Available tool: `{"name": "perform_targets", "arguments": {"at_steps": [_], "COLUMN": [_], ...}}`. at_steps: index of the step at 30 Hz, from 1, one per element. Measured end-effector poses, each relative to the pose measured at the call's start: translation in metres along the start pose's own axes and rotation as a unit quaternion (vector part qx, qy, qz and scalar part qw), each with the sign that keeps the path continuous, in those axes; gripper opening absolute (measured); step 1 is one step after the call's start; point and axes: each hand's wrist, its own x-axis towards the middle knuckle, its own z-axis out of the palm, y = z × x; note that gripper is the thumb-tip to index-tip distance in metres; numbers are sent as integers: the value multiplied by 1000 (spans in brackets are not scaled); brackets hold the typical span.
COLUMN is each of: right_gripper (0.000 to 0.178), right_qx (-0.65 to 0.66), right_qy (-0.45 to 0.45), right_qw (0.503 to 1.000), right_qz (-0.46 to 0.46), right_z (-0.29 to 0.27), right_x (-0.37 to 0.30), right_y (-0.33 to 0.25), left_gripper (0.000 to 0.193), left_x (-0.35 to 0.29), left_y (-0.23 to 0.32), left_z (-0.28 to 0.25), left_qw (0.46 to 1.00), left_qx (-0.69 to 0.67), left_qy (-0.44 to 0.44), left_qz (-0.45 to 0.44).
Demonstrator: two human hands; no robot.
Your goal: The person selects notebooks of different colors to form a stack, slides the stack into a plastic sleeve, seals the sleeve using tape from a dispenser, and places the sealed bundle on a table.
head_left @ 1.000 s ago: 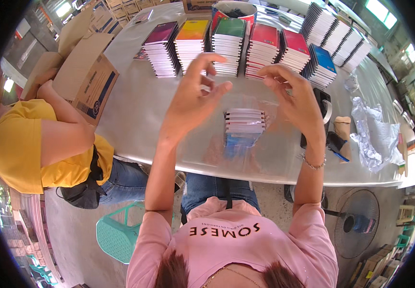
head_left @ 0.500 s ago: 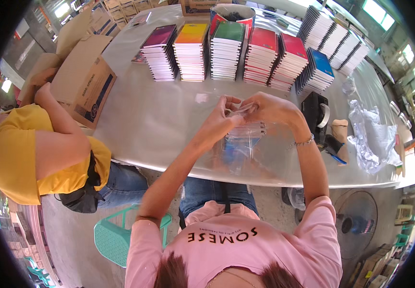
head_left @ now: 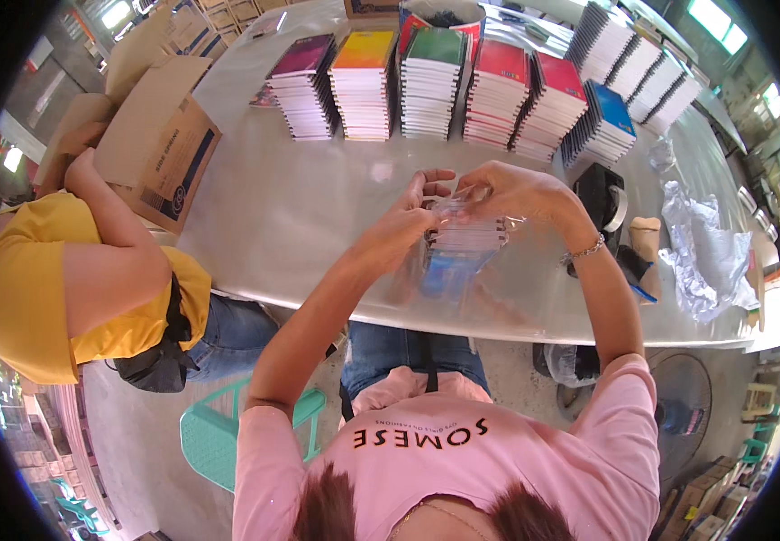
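A clear plastic bag (head_left: 448, 215) sits on the table in front of me, with a small stack of spiral notebooks (head_left: 467, 238) inside, blue showing at its near end. My left hand (head_left: 415, 203) is at the left of the bag's far end, its thumb against the film and its fingers curled. From the right, my right hand (head_left: 509, 191) pinches the film at that same end, fingers bent down. Some of the film between the hands is too see-through to follow.
Beyond my hands stand notebook stacks with purple, yellow, green (head_left: 431, 86), red and blue covers. To the right lie a black object with a pale handle (head_left: 599, 197), a tape roll and crumpled plastic (head_left: 701, 257). A co-worker in yellow (head_left: 25, 279) sits left by a carton (head_left: 169, 171).
My hands have moved slightly apart, and the bag's film is spread between them. More of the notebooks' bound edges shows. The camera view has shifted a little.
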Motion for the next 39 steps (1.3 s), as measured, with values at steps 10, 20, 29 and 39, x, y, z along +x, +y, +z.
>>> {"name": "perform_targets", "arguments": {"at_steps": [10,20,29,39], "right_gripper": [34,36,71,92], "right_qx": [117,-354,14,175], "right_qy": [46,206,445,461], "right_qw": [991,909,881,858], "right_qz": [-42,-75,-158,-143], "right_z": [-20,1,55,156], "right_x": [-11,-92,-112,-51], "right_y": [3,-80,15,48], "left_gripper": [43,27,57,71], "left_x": [20,-48,-80,-36], "left_y": [-17,52,1,-86], "left_z": [-8,-5,6,16], "left_qw": [939,818,859,883], "left_qx": [220,528,317,219], "left_qy": [66,2,187,205], "left_qz": [256,227,355,362]}}
